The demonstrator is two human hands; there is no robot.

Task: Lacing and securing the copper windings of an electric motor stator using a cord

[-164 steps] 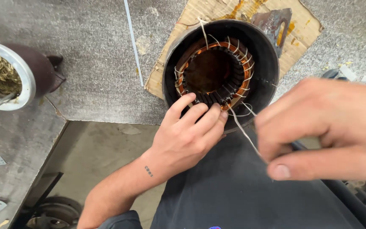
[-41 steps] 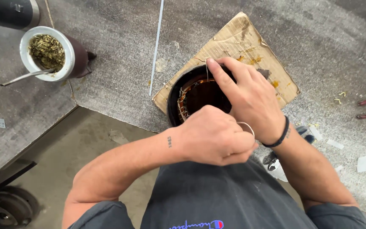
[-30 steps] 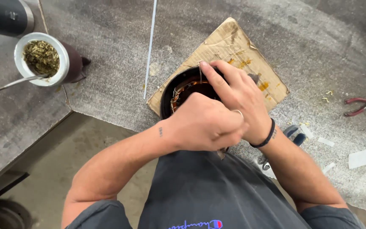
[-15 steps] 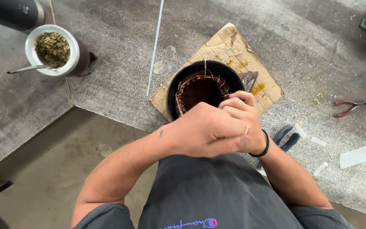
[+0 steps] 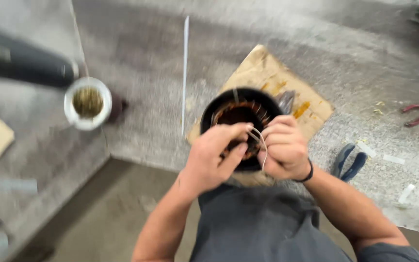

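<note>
A round black motor stator (image 5: 241, 104) sits upright on the surface's near edge, open end up, copper windings ringing its bore. A thin pale cord (image 5: 259, 140) loops across its near rim, slightly blurred.
</note>
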